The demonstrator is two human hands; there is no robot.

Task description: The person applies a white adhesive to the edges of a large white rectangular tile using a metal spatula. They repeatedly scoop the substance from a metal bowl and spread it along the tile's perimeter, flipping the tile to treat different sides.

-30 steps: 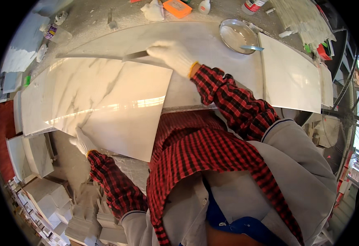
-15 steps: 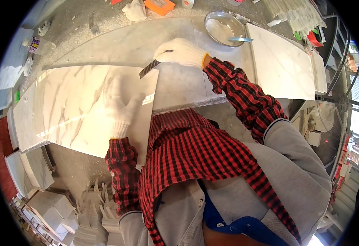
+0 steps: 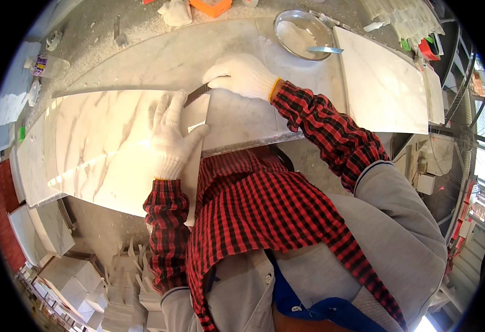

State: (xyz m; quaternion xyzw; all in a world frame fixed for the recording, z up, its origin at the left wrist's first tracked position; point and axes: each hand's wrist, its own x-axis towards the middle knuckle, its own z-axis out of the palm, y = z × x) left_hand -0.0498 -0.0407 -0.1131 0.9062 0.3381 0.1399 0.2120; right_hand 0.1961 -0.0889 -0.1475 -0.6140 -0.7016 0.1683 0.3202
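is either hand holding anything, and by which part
The right hand grips a dark flat strip by one end; the left hand lies spread on the marbled panel, apparently gripping nothing.

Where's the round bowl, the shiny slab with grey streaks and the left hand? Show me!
Bowl (image 3: 324, 34): head view, on its inner right wall.
Slab (image 3: 104, 145): head view, on its streaked top face.
Left hand (image 3: 170, 133): head view, on the back of its white glove.
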